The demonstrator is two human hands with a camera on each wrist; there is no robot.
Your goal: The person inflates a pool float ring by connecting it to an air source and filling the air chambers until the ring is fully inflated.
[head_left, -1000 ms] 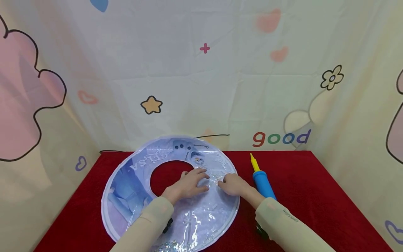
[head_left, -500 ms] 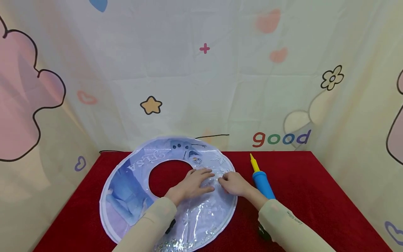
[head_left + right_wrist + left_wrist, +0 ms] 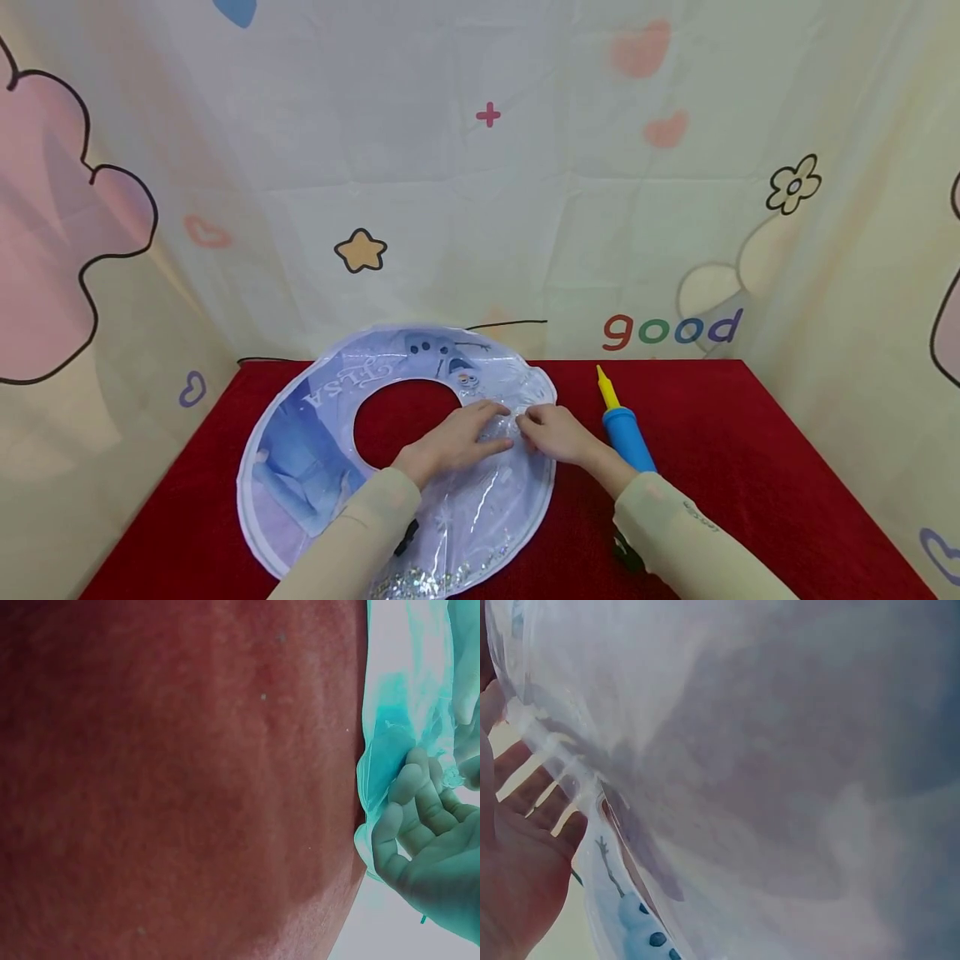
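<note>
A pale blue and white printed swim ring (image 3: 300,467) lies flat-looking on the red cloth, with glitter inside its near clear part. My left hand (image 3: 453,437) rests over its right half, fingers spread and thumb apart; in the left wrist view the left hand's (image 3: 525,877) fingers reach toward the ring's film. Close beside it, my right hand (image 3: 558,433) has its fingers curled and pinches the film, with the edge bunched near it. The right wrist view shows the right hand's (image 3: 427,832) fingertips together at the film, near a small clear lump that may be a valve.
Right of the ring lies a blue hand pump (image 3: 628,437) with a yellow nozzle, partly behind the right forearm. Red cloth (image 3: 750,467) covers the table. A printed curtain (image 3: 450,183) hangs behind and at both sides.
The right hand has moved slightly left toward the left hand, and the ring's right edge has been drawn in and puckered. The left hand shifted slightly right earlier. The pump stays put.
</note>
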